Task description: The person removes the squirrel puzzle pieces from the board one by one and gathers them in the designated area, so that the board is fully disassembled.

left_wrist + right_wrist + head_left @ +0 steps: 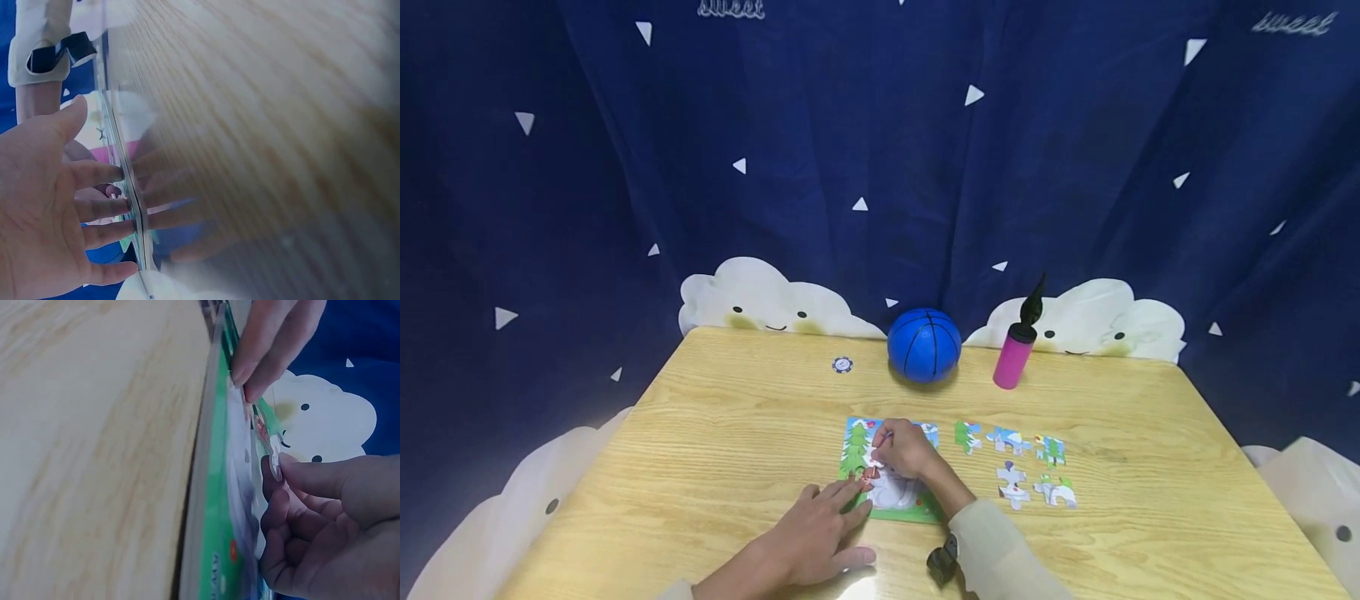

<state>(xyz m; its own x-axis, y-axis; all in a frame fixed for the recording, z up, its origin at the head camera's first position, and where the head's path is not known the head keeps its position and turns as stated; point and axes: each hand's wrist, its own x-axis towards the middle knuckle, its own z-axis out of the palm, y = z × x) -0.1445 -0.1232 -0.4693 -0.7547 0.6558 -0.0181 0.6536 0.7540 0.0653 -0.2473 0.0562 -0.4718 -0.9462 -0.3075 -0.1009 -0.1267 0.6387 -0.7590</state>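
Observation:
A jigsaw puzzle (902, 514) with green trees and a large pale figure lies flat on the wooden table in front of me. My right hand (907, 450) is over its upper middle and pinches a puzzle piece (275, 457) between thumb and index finger. In the right wrist view that piece is tilted, one end against the picture. My left hand (816, 529) rests at the puzzle's left side, fingers extended and fingertips on the picture, thumb spread away. Several loose puzzle pieces (1014, 485) lie right of the puzzle. My right hand hides part of the picture.
Behind the puzzle sits a blue ball (924, 345). A pink cylinder (1013, 363) with a black top stands to its right, and a blue-and-white round chip (842, 364) lies to its left. A dark blue curtain (820, 167) hangs behind the table (722, 433).

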